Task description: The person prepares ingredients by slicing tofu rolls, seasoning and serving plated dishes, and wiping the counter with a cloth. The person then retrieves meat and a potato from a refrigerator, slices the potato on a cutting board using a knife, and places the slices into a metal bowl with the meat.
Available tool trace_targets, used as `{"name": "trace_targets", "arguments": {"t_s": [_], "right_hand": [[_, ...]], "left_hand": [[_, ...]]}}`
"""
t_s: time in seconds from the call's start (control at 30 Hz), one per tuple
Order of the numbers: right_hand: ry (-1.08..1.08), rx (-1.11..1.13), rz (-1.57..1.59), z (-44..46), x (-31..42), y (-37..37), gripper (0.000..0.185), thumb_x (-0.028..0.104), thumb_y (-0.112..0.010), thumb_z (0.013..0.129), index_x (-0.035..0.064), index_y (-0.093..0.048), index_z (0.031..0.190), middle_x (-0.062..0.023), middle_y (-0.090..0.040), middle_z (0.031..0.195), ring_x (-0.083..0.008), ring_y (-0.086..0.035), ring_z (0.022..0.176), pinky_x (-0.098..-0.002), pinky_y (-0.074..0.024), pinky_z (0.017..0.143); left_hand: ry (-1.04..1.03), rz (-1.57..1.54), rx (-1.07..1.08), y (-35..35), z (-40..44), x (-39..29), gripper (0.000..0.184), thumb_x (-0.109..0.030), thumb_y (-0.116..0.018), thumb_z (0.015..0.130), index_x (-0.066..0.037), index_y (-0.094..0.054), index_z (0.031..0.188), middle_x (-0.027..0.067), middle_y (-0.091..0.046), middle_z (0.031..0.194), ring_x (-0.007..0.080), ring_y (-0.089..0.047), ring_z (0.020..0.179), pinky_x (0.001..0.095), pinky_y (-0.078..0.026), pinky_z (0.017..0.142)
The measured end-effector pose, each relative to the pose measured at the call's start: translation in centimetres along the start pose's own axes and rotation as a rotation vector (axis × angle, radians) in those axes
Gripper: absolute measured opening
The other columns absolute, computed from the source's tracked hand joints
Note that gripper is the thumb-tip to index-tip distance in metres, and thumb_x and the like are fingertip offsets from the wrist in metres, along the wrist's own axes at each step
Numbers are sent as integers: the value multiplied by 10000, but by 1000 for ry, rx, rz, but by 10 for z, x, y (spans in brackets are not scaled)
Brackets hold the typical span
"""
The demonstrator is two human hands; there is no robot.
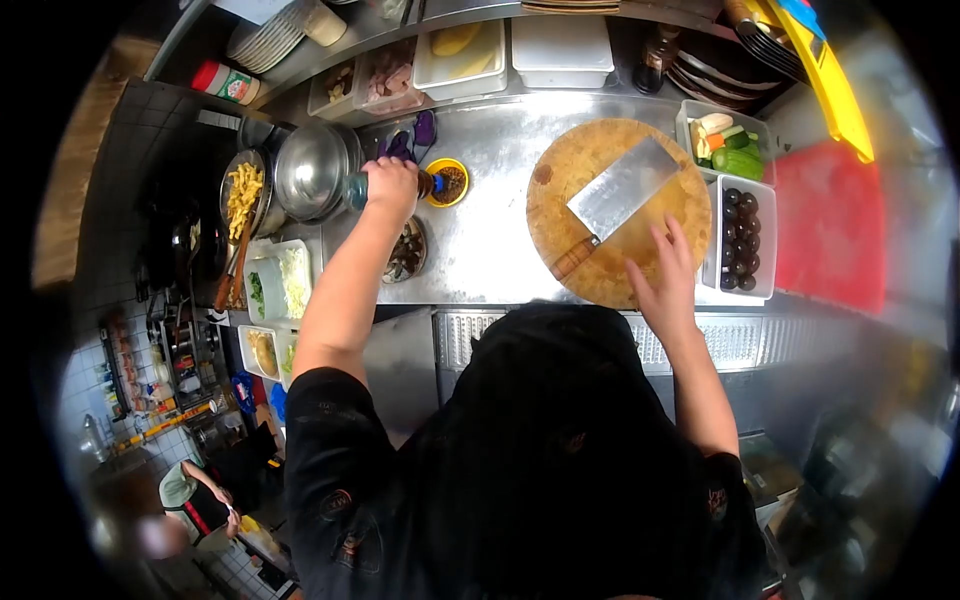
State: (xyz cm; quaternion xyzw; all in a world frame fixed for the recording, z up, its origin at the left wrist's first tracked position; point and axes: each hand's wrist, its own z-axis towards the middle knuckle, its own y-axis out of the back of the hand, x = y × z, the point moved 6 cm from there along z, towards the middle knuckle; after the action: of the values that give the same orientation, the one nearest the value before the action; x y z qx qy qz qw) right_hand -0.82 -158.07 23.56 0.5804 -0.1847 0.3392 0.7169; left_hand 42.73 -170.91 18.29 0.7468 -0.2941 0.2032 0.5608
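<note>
My left hand [391, 183] is wrapped round a bottle [355, 191] with a greenish body. The bottle lies on its side in my grip, its blue-tipped neck at the rim of a small yellow bowl [449, 184]. Dark sauce with bits in it fills that bowl. Below my left wrist stands a bowl of dark, sliced pieces [406, 250]. My right hand [666, 262] is open, fingers apart, at the right front of the round wooden chopping board [560, 165]. A cleaver [625, 186] rests on the board beside it, handle towards me; the hand does not hold it.
Right of the board are a tub of vegetables [737, 150], a tub of dark round eggs [739, 240] and a red board [830, 230]. Steel bowls [312, 172] and a pan of fries [243, 200] stand left. Behind, tubs [460, 60] line the shelf. Another person [200, 500] works lower left.
</note>
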Motion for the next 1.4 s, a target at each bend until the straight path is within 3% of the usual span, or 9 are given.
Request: {"name": "trace_targets", "arguments": {"t_s": [0.27, 0.47, 0.6, 0.77, 0.93, 1.13, 1.23, 1.27, 1.4], "right_hand": [[89, 32, 14, 18, 9, 8, 596, 112, -825, 828, 16, -601, 1372, -231, -462, 1538, -419, -488, 1383, -474, -432, 1138], [176, -25, 122, 28, 11, -1, 592, 164, -835, 827, 39, -621, 1365, -227, -503, 1496, -424, -496, 1360, -482, -451, 1119], [249, 71, 227, 57, 48, -12, 662, 271, -783, 894, 2, -530, 1444, -218, -475, 1521, -413, -478, 1382, -471, -427, 1139], [262, 192, 472, 104, 114, 7, 855, 368, -831, 858, -27, -426, 1500, -223, -503, 1489, -369, -501, 1387, -448, -413, 1163], [58, 58, 487, 148, 133, 122, 771, 259, -889, 780, 15, -526, 1415, -197, -630, 1340, -317, -617, 1247, -424, -488, 1066], [300, -629, 353, 256, 126, 317, 636, 278, -911, 776, 16, -609, 1271, -104, -722, 1138, -191, -675, 1053, -362, -540, 940], [-64, -699, 104, 350, 113, 382, 750, 562, -832, 784, -35, -630, 1190, -185, -718, 1073, -265, -709, 1022, -421, -566, 891], [-83, -669, 125, 389, 101, 397, 802, 585, -825, 773, -82, -632, 1174, -237, -722, 1006, -293, -744, 802, -398, -603, 633], [88, -781, -308, 547, -50, 462, 865, 621, -804, 773, -20, -646, 1331, -206, -726, 1183, -343, -688, 1120, -436, -517, 993]], "left_hand": [[194, -338, 43, -25, -27, 7, 300, -195, -647, 885, -109, -653, 1173, 121, -697, 1176, 315, -655, 1144, 492, -515, 936], [597, -1292, -100, -103, -82, -3, 902, -270, -884, 690, -26, -487, 1462, 238, -642, 1319, 394, -665, 1146, 462, -518, 1015], [578, -1825, -760, -12, -111, -49, 806, -128, -828, 831, 20, -402, 1500, 158, -606, 1317, 242, -613, 1155, 372, -466, 1043], [191, -2141, -766, 181, -117, -70, 885, -64, -833, 818, 6, -312, 1530, 161, -577, 1299, 262, -601, 1186, 391, -478, 1040], [-470, -1852, -824, 323, -106, -77, 1220, -82, -849, 771, 11, 10, 1632, 275, -305, 1602, 387, -372, 1483, 477, -331, 1214], [-565, -1459, -994, 351, -133, -92, 1044, -143, -840, 811, 32, -194, 1612, 298, -280, 1629, 436, -296, 1520, 504, -281, 1233], [-479, -1633, -772, 304, -129, -115, 823, -98, -766, 871, 15, -344, 1568, 262, -391, 1578, 420, -365, 1488, 482, -332, 1210], [-434, -1673, -762, 291, -132, -118, 814, -93, -760, 875, 15, -345, 1567, 266, -409, 1560, 420, -387, 1470, 478, -345, 1202], [-75, -1753, -888, 225, -159, -83, 726, -71, -706, 916, 19, -365, 1551, 232, -535, 1458, 353, -558, 1331, 436, -449, 1122]]}}
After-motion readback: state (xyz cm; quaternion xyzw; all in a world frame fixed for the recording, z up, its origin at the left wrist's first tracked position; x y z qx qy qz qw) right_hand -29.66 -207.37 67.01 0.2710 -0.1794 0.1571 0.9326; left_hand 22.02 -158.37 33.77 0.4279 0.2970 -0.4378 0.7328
